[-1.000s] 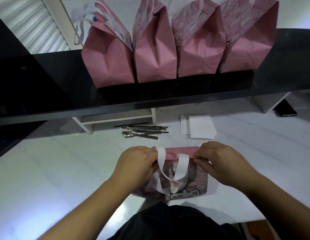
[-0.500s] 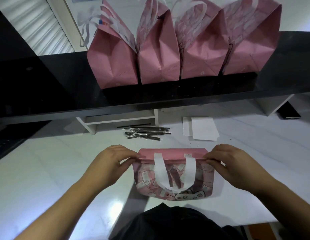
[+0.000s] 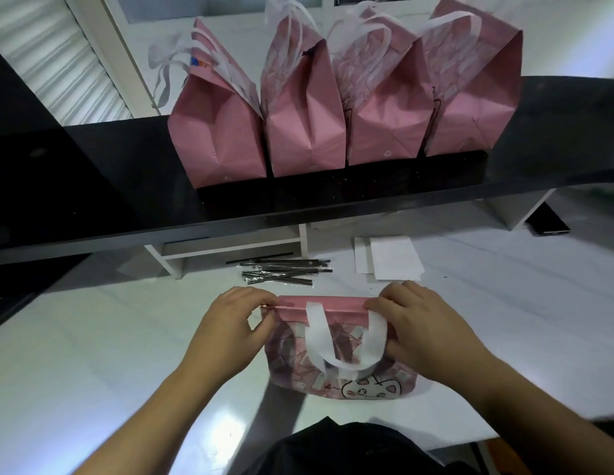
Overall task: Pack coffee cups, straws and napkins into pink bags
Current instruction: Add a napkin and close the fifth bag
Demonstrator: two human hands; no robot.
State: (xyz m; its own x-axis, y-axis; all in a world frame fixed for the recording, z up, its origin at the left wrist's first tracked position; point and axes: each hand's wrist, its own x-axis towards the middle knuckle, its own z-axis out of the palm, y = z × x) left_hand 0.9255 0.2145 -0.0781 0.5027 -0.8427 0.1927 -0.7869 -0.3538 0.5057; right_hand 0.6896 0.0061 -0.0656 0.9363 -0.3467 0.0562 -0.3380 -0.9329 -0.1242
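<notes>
A pink bag [image 3: 336,375] with a cartoon print and white loop handles stands on the white counter [image 3: 93,337] just in front of me. Its top edge is pinched flat along a pink strip. My left hand [image 3: 226,334] pinches the left end of that strip, and my right hand [image 3: 425,330] pinches the right end. A bundle of wrapped black straws [image 3: 285,272] lies on the counter beyond the bag. White napkins [image 3: 389,257] lie to the right of the straws. No coffee cup shows.
Several pink bags [image 3: 305,111] stand in a row on a black shelf [image 3: 93,200] above the counter. White shelf supports [image 3: 237,245] stand behind the straws. A dark phone [image 3: 547,224] lies at the far right under the shelf.
My hands have moved apart from the middle of the bag's top to its two ends, stretching the top edge flat. The front handle now hangs down over the print.
</notes>
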